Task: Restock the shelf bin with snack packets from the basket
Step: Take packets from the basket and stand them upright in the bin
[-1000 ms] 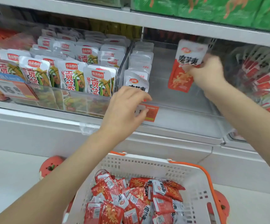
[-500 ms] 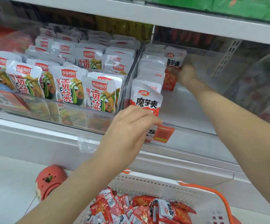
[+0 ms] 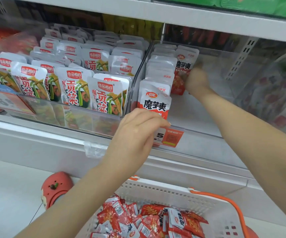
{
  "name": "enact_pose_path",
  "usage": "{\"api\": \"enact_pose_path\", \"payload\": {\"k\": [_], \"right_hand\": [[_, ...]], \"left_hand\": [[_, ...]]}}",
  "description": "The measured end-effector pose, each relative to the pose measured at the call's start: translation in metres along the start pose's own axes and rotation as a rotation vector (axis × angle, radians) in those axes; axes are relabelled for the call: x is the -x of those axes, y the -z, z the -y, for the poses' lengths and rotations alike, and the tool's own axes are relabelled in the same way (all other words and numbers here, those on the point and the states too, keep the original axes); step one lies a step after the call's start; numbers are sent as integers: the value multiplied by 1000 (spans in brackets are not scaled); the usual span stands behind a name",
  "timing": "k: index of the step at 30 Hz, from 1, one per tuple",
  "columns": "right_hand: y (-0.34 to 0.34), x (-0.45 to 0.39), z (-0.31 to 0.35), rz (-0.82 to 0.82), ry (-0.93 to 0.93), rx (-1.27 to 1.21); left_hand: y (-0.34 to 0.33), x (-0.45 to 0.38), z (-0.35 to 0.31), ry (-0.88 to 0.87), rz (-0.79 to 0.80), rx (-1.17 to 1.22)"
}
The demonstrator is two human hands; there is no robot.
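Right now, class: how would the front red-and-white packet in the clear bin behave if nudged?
The front packet is a thin, flat pouch standing on edge, so it probably tips easily. The left hand seems to steady it. It looks glossy, likely light and slippery.

Bare bin floor (image 3: pixel 198 115) lying open right of the packet row (image 3: pixel 159 74). Upper shelf (image 3: pixel 173 14) hanging low overhead; divider (image 3: pixel 137 79) walling the left; right hand (image 3: pixel 196 79) occupying the rear.

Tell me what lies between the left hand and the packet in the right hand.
In the head view, a row of upright red-and-white snack packets stands between the left hand and the packet in the right hand.
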State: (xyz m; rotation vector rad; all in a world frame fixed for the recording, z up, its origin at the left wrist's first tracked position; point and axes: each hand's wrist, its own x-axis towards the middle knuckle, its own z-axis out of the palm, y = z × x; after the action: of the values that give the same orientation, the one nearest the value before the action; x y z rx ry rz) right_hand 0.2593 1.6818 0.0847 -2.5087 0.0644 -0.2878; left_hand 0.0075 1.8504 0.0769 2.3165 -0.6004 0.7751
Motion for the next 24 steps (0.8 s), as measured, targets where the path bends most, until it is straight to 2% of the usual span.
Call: {"api": "enact_pose_path", "payload": {"k": [4,8,11,13,15,16,18,21,23,24], "right_hand": [[10,9,1,16,-70,15],[50,44,11,64,-53,29],[89,114,16,-62,130,-89],[110,184,16,-161,324,-194],[118,253,8,-193,467,-227],[115,282,-1,-152,499,-194],[94,327,-30,30,458,-47],[45,370,-85,521,342,268],[13,391,-121,843,296,459],[-2,402,-138,945,270,505]], "left_hand": [[1,0,1,-17,-30,-1],[4,-5,-10,73,-127,105],[2,12,-24,107,-139,131],[-2,33,-35,105,-90,145],[-7,55,-44,155,-30,189],[-10,66,-48,216,11,221],[-22,95,-50,380,105,250],[-45,153,-43,651,206,229],[-55,190,-37,749,387,127],[-58,206,-33,737,501,41]]}}
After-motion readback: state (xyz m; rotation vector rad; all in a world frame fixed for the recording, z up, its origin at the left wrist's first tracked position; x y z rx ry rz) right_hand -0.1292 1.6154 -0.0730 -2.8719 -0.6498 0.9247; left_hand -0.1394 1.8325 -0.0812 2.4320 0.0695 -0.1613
